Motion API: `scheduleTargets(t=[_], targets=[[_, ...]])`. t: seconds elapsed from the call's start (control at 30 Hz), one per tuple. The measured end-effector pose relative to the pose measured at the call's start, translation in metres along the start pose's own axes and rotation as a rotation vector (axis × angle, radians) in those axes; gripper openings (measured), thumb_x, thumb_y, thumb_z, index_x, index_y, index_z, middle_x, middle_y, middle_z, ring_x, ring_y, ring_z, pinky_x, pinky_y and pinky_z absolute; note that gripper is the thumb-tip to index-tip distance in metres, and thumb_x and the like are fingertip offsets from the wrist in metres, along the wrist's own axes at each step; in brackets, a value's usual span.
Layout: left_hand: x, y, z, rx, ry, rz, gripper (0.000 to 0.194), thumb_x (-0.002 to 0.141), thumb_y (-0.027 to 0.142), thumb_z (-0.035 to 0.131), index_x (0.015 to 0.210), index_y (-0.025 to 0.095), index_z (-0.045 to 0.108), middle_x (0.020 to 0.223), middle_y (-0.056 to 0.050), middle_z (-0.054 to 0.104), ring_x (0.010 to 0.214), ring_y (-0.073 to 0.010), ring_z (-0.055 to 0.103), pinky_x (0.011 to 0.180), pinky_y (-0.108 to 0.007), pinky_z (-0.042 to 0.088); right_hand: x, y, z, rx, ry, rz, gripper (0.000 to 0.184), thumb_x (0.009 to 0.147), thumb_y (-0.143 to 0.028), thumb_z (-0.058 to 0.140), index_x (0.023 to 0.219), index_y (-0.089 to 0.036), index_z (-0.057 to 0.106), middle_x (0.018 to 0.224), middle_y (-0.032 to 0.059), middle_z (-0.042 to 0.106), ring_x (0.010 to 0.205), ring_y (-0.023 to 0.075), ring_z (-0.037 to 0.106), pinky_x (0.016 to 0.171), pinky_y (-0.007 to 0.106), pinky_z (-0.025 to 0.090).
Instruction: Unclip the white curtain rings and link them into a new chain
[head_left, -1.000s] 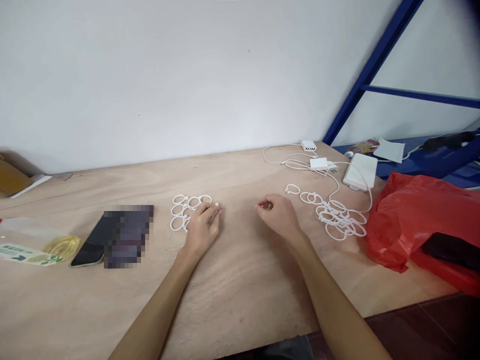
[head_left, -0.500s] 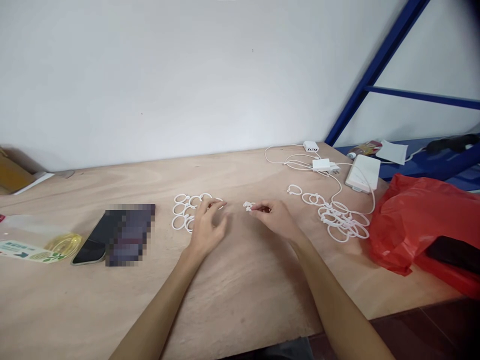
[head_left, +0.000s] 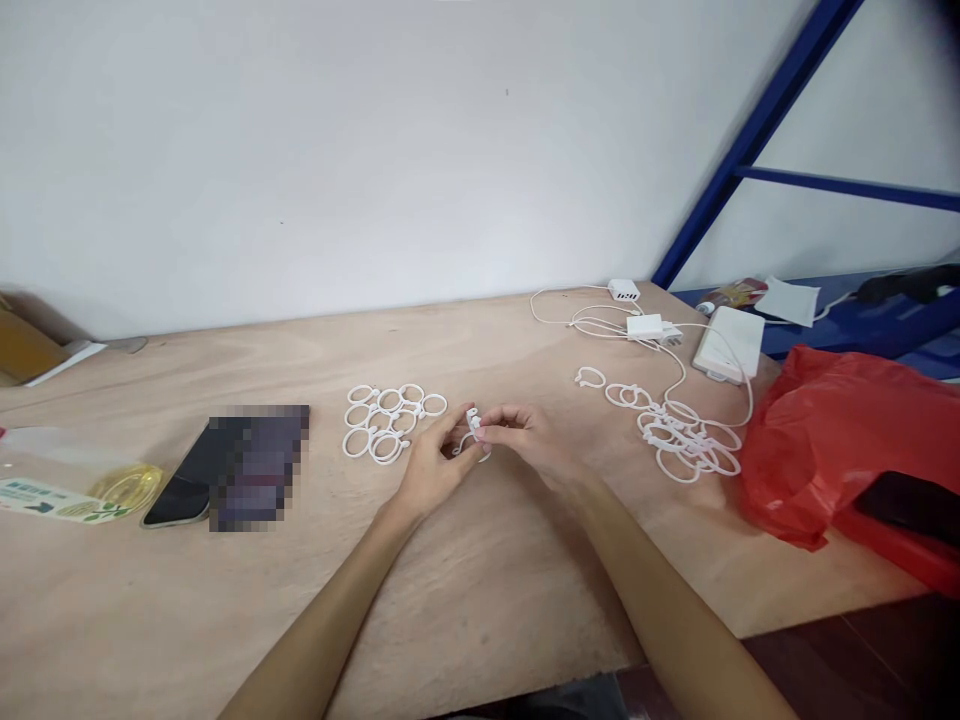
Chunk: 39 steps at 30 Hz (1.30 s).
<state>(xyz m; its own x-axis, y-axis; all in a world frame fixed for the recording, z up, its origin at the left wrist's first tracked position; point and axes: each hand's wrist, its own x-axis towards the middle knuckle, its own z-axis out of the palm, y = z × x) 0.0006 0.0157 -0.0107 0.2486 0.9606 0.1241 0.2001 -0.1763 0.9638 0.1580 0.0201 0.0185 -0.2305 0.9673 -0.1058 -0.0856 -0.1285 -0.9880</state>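
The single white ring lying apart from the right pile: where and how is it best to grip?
Probably pinch the knobby end on the left of the ring, from above-left: it looks thicker than the thin, flat-lying loop and faces away from the piled rings.

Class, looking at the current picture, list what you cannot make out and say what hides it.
All in the head view:
- White ring piece: partly covered by the left hand and right hand.
- Dark item: detail lost to pixelation.
- Red bag: its folds hide any contents.
- Brown box: cut off by the left edge.
- Label: fine print too small.
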Motion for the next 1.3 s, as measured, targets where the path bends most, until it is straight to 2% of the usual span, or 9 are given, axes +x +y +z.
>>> scheduleTargets(t=[0.13,0.3,0.4,0.6,0.87,0.97,1.07,1.17,1.3], targets=[[0.0,-0.002,0.001,-0.069,0.016,0.006,0.067,0.073,0.022,0.073,0.135,0.02,0.047,0.109,-0.008,0.071,0.094,-0.02,0.068,0.088,-0.036,0.052,0.002,-0.002,-0.004,0.088,0.053,0.009,0.014,0.065,-0.031,0.075,0.067,-0.018,0.07,0.066,-0.0011,0.065,0.066,0.0131,0.055,0.068,0.028,0.04],[0.002,-0.004,0.001,-0.064,0.077,-0.035,0.029,0.079,0.029,0.066,0.104,0.014,0.069,0.092,-0.009,0.075,0.079,-0.0193,0.07,0.074,-0.031,0.055,0.005,0.0,-0.011,0.158,0.102,0.021,0.015,0.065,-0.031,0.075,0.063,-0.017,0.069,0.064,-0.0013,0.06,0.06,0.0101,0.048,0.06,0.026,0.035],[0.004,-0.005,0.0,-0.092,0.204,-0.076,0.024,0.076,0.034,0.068,0.087,0.013,0.073,0.079,-0.008,0.075,0.068,-0.0193,0.07,0.065,-0.03,0.055,0.005,0.001,-0.012,0.165,0.043,0.079,0.018,0.063,-0.032,0.077,0.061,-0.017,0.068,0.063,-0.0012,0.058,0.057,0.0093,0.045,0.054,0.025,0.033],[0.006,-0.006,-0.005,-0.113,0.395,-0.079,0.024,0.072,0.035,0.07,0.083,0.014,0.075,0.073,-0.006,0.075,0.067,-0.0195,0.07,0.066,-0.031,0.056,0.002,0.001,-0.012,0.128,-0.068,0.239,0.018,0.06,-0.031,0.078,0.065,-0.015,0.071,0.058,-0.0011,0.058,0.052,0.0079,0.044,0.05,0.023,0.034],[0.008,-0.01,-0.007,-0.026,0.487,-0.091,0.022,0.072,0.034,0.069,0.083,0.016,0.076,0.077,-0.006,0.075,0.069,-0.019,0.068,0.065,-0.031,0.053,-0.001,-0.004,-0.015,0.22,-0.124,0.287,0.012,0.06,-0.022,0.078,0.065,-0.014,0.07,0.057,-0.0017,0.059,0.047,0.0062,0.043,0.047,0.023,0.036],[0.007,-0.008,-0.008,0.02,0.441,-0.089,0.019,0.071,0.03,0.067,0.082,0.017,0.076,0.076,-0.005,0.075,0.066,-0.0185,0.066,0.064,-0.03,0.051,-0.003,-0.007,-0.014,0.246,-0.153,0.265,0.011,0.06,-0.021,0.077,0.065,-0.015,0.07,0.056,-0.0022,0.058,0.047,0.0067,0.043,0.048,0.024,0.036],[0.003,-0.003,-0.004,0.13,0.243,-0.022,0.016,0.07,0.019,0.065,0.079,0.021,0.077,0.078,-0.003,0.075,0.072,-0.0195,0.064,0.07,-0.033,0.051,-0.003,-0.01,-0.012,0.305,-0.106,0.164,0.01,0.062,-0.022,0.075,0.066,-0.017,0.069,0.06,-0.0026,0.058,0.052,0.008,0.046,0.051,0.024,0.035],[-0.002,0.005,0.0,0.311,0.064,0.117,0.035,0.068,0.008,0.058,0.092,0.027,0.076,0.09,-0.001,0.074,0.089,-0.0225,0.061,0.087,-0.039,0.046,-0.002,-0.01,-0.012,0.288,-0.023,0.083,0.011,0.065,-0.026,0.074,0.066,-0.017,0.068,0.065,-0.0017,0.059,0.057,0.0091,0.048,0.054,0.024,0.035],[-0.005,0.009,0.004,0.246,0.143,0.108,0.045,0.071,0.012,0.062,0.114,0.023,0.067,0.111,-0.005,0.07,0.106,-0.0251,0.058,0.096,-0.041,0.043,0.0,-0.006,-0.012,0.232,0.004,0.053,0.015,0.067,-0.03,0.074,0.067,-0.017,0.067,0.067,-0.0012,0.06,0.06,0.0094,0.049,0.057,0.024,0.035]])
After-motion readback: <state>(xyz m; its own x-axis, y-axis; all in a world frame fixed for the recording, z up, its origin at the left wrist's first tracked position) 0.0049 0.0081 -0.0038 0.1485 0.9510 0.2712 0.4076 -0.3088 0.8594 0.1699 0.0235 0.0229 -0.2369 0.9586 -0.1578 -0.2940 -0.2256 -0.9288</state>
